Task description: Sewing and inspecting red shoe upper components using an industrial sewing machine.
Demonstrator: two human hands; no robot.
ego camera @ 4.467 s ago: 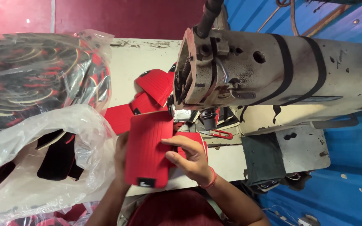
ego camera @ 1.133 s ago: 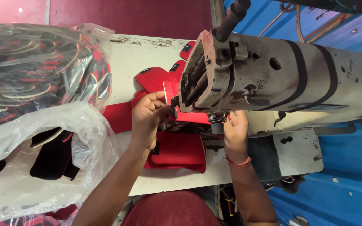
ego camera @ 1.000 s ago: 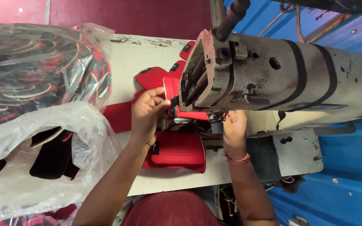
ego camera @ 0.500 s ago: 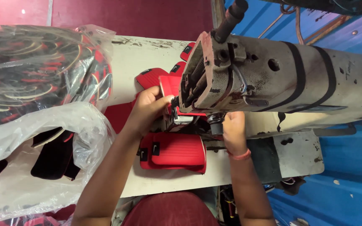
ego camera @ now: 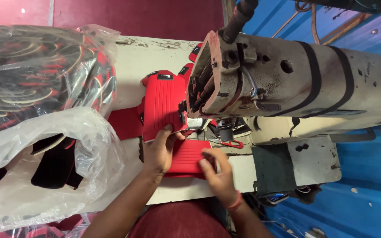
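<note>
Both red panels look like stitched synthetic leather, matt with a slight sheen and ribbed in parallel lines: the flat red panel (ego camera: 190,156) under the right hand (ego camera: 219,176), and the raised red panel (ego camera: 164,103) just above the left hand (ego camera: 157,152). Beyond both hands, the sewing machine (ego camera: 296,88) is painted metal, cream, chipped, grimy and rough, with bare dull steel around the needle area. The tabletop (ego camera: 133,57) looks like worn, scuffed cream laminate. Left of the left hand, the clear plastic bags (ego camera: 45,132) are thin, crinkly and glossy. The grey pad (ego camera: 272,169) right of the right hand looks like matt cloth.
</note>
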